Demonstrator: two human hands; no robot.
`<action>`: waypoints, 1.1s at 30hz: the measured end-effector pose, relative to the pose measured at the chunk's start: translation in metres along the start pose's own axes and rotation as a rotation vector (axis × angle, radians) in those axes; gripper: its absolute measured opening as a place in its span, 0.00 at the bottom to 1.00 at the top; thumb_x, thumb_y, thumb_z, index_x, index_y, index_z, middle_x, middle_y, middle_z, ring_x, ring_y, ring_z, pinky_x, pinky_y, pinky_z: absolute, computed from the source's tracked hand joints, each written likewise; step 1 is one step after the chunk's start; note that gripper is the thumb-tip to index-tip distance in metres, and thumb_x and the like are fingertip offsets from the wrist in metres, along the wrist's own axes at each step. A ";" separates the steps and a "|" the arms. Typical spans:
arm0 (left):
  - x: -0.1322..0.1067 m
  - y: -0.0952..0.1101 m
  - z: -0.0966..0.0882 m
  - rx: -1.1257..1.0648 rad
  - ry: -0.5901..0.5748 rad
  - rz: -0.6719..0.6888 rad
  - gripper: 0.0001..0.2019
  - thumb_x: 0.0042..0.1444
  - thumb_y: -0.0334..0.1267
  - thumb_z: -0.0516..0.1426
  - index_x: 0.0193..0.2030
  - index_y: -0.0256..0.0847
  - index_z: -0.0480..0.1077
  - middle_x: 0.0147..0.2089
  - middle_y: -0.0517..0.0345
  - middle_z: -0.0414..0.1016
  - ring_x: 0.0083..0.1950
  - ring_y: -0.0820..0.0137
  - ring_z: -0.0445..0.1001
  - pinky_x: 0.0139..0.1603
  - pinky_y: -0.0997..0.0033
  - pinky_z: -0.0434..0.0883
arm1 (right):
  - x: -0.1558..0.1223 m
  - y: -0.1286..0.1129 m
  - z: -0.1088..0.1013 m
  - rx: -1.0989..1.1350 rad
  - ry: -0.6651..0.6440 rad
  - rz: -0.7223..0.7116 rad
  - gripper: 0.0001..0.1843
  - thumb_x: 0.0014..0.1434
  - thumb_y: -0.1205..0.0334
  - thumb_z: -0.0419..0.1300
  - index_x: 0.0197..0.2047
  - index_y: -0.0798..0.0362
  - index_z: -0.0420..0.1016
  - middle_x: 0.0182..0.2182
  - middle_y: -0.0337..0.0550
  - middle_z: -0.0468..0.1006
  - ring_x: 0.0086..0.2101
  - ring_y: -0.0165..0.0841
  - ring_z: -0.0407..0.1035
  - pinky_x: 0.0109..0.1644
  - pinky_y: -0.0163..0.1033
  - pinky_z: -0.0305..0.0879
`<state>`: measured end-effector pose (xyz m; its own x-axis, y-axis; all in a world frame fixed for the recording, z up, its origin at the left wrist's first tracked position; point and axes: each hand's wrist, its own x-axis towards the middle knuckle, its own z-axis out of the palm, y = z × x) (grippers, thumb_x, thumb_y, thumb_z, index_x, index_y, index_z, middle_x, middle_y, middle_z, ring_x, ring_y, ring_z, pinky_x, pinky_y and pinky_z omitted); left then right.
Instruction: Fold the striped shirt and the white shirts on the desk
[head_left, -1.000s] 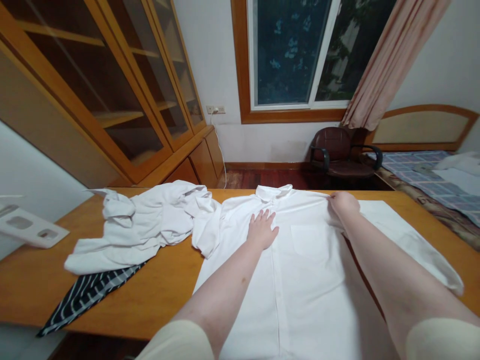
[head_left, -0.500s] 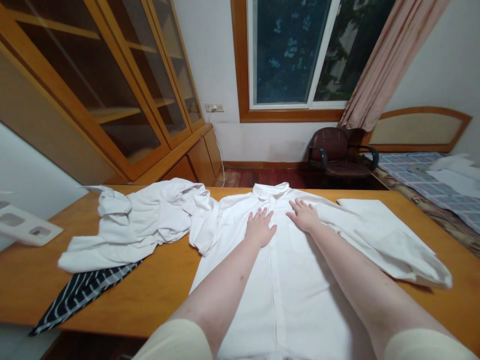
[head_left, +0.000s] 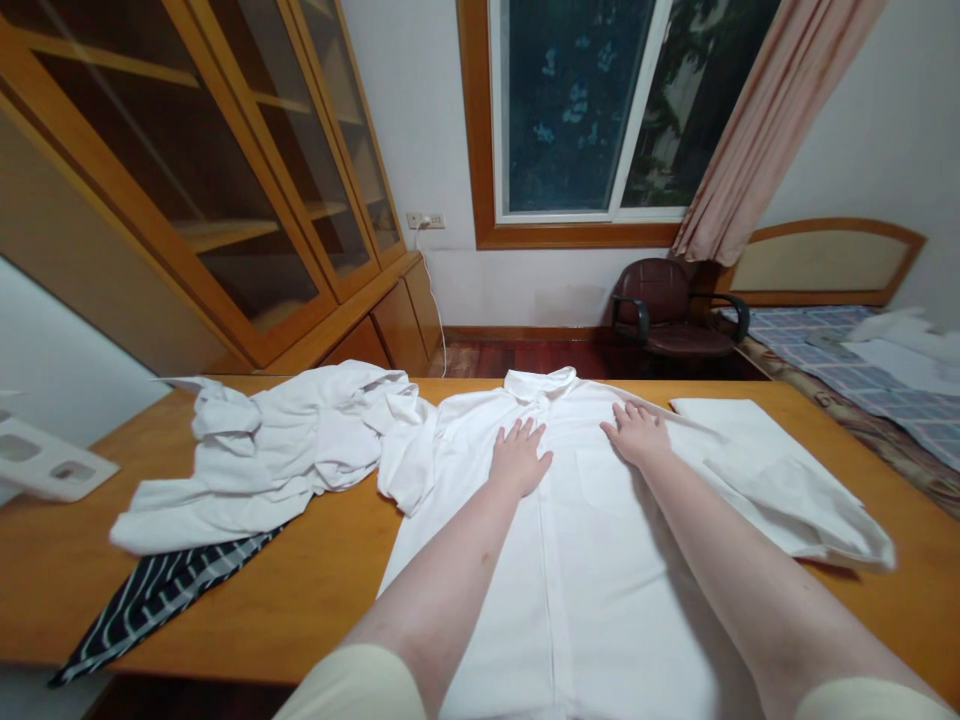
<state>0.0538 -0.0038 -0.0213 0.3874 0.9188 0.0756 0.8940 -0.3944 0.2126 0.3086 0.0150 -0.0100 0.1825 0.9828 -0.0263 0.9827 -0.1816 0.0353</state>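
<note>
A white button-up shirt (head_left: 555,560) lies spread front side up, its collar at the far edge of the wooden table (head_left: 330,590). Flat on its chest, left of the button strip, rests my left hand (head_left: 519,458) with fingers spread. My right hand (head_left: 636,432) lies on the shirt's upper right, near the shoulder, fingers apart as well. Neither hand grips the cloth. Beyond the right hand, the right sleeve runs toward a folded white cloth (head_left: 780,470).
Crumpled white clothing (head_left: 300,430) lies at the left, over a black-and-white striped cloth (head_left: 165,590). A white object with cut-out openings (head_left: 52,455) stands at the table's left end. Behind are a glass-door cabinet (head_left: 247,340), an armchair (head_left: 660,300) and a bed (head_left: 810,330).
My right hand has slid to the right across the shirt, from near the button strip toward the shoulder. My left hand has stayed in place on the chest.
</note>
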 end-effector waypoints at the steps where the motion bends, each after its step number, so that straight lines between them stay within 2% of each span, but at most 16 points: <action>1: 0.000 0.000 0.000 -0.002 -0.004 -0.001 0.30 0.61 0.54 0.44 0.68 0.50 0.51 0.71 0.57 0.49 0.71 0.60 0.44 0.68 0.47 0.42 | -0.005 0.000 -0.002 -0.021 0.016 0.017 0.35 0.64 0.43 0.39 0.67 0.54 0.53 0.66 0.55 0.54 0.63 0.48 0.49 0.63 0.59 0.39; 3: 0.000 0.000 -0.001 -0.003 -0.013 -0.003 0.30 0.61 0.54 0.44 0.68 0.50 0.51 0.71 0.57 0.49 0.71 0.60 0.44 0.68 0.46 0.42 | -0.019 0.003 -0.005 -0.048 0.048 0.046 0.33 0.64 0.46 0.41 0.65 0.57 0.58 0.61 0.60 0.61 0.60 0.49 0.54 0.61 0.60 0.40; 6: 0.000 0.000 -0.001 -0.001 -0.017 -0.003 0.30 0.61 0.54 0.44 0.68 0.50 0.50 0.71 0.57 0.49 0.72 0.60 0.44 0.68 0.46 0.42 | -0.041 0.014 -0.009 -0.086 0.084 0.075 0.27 0.64 0.51 0.44 0.58 0.59 0.67 0.54 0.60 0.69 0.56 0.51 0.58 0.60 0.62 0.39; 8: 0.000 0.000 -0.001 -0.001 -0.017 -0.004 0.30 0.61 0.54 0.44 0.68 0.49 0.51 0.71 0.56 0.49 0.72 0.60 0.44 0.68 0.46 0.42 | -0.055 0.029 -0.014 -0.123 0.141 0.106 0.25 0.63 0.55 0.46 0.56 0.59 0.68 0.55 0.59 0.68 0.59 0.53 0.54 0.61 0.63 0.36; 11: 0.001 -0.001 0.001 -0.004 -0.006 -0.001 0.30 0.61 0.54 0.44 0.68 0.49 0.51 0.71 0.56 0.49 0.71 0.60 0.44 0.68 0.46 0.42 | -0.074 0.060 -0.024 -0.156 0.257 0.209 0.26 0.61 0.57 0.47 0.60 0.59 0.64 0.60 0.59 0.62 0.61 0.55 0.48 0.61 0.64 0.34; 13: 0.001 -0.001 0.001 -0.007 0.000 0.004 0.30 0.61 0.54 0.44 0.68 0.49 0.51 0.71 0.56 0.49 0.71 0.59 0.44 0.68 0.46 0.42 | -0.085 0.084 -0.030 -0.144 0.273 0.311 0.28 0.60 0.55 0.49 0.59 0.60 0.65 0.60 0.62 0.61 0.61 0.57 0.49 0.60 0.65 0.37; 16: 0.001 -0.002 0.002 -0.010 0.002 0.003 0.30 0.61 0.54 0.44 0.68 0.50 0.51 0.71 0.56 0.49 0.71 0.59 0.44 0.68 0.46 0.42 | -0.099 0.119 -0.034 -0.058 0.180 0.459 0.31 0.57 0.44 0.50 0.54 0.60 0.69 0.54 0.68 0.65 0.55 0.60 0.57 0.55 0.66 0.46; 19: 0.000 -0.002 0.002 -0.008 0.005 -0.003 0.30 0.61 0.54 0.44 0.68 0.50 0.51 0.71 0.57 0.50 0.71 0.60 0.44 0.68 0.46 0.42 | -0.107 0.149 -0.026 0.028 0.108 0.501 0.38 0.55 0.36 0.45 0.55 0.58 0.68 0.54 0.71 0.65 0.53 0.61 0.61 0.51 0.67 0.51; 22: 0.000 -0.001 0.001 0.004 0.003 -0.002 0.30 0.61 0.54 0.44 0.68 0.50 0.51 0.71 0.57 0.50 0.71 0.60 0.44 0.68 0.47 0.42 | -0.115 0.172 -0.017 0.072 0.098 0.541 0.41 0.54 0.36 0.44 0.59 0.59 0.65 0.54 0.72 0.67 0.52 0.62 0.62 0.48 0.65 0.56; 25: 0.000 0.000 0.000 0.012 0.006 0.003 0.30 0.61 0.54 0.44 0.68 0.49 0.51 0.71 0.56 0.50 0.71 0.60 0.44 0.68 0.47 0.43 | -0.125 0.189 -0.019 0.178 0.053 0.601 0.36 0.55 0.43 0.46 0.58 0.57 0.69 0.50 0.70 0.72 0.47 0.57 0.68 0.42 0.56 0.63; 28: 0.001 -0.001 0.000 0.009 0.004 0.003 0.30 0.61 0.54 0.45 0.68 0.49 0.51 0.71 0.56 0.50 0.71 0.60 0.45 0.68 0.47 0.44 | -0.138 0.198 -0.031 0.227 0.090 0.683 0.30 0.56 0.49 0.44 0.54 0.53 0.74 0.48 0.65 0.74 0.44 0.53 0.71 0.38 0.51 0.65; 31: 0.001 -0.001 0.001 0.006 0.005 0.001 0.30 0.60 0.54 0.45 0.68 0.50 0.51 0.71 0.56 0.50 0.71 0.60 0.45 0.68 0.46 0.44 | -0.146 0.202 -0.037 0.161 0.161 0.786 0.34 0.58 0.43 0.41 0.53 0.54 0.74 0.47 0.65 0.75 0.44 0.55 0.70 0.38 0.52 0.65; 33: 0.001 -0.001 0.001 0.008 0.005 0.001 0.30 0.61 0.54 0.44 0.68 0.50 0.51 0.71 0.57 0.50 0.71 0.60 0.45 0.68 0.47 0.44 | -0.147 0.202 -0.032 0.109 0.169 0.644 0.39 0.54 0.36 0.45 0.56 0.56 0.71 0.49 0.64 0.74 0.47 0.55 0.68 0.44 0.53 0.66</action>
<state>0.0534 -0.0023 -0.0225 0.3876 0.9183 0.0806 0.8952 -0.3958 0.2048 0.4793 -0.1655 0.0326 0.7345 0.6674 0.1232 0.6785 -0.7263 -0.1101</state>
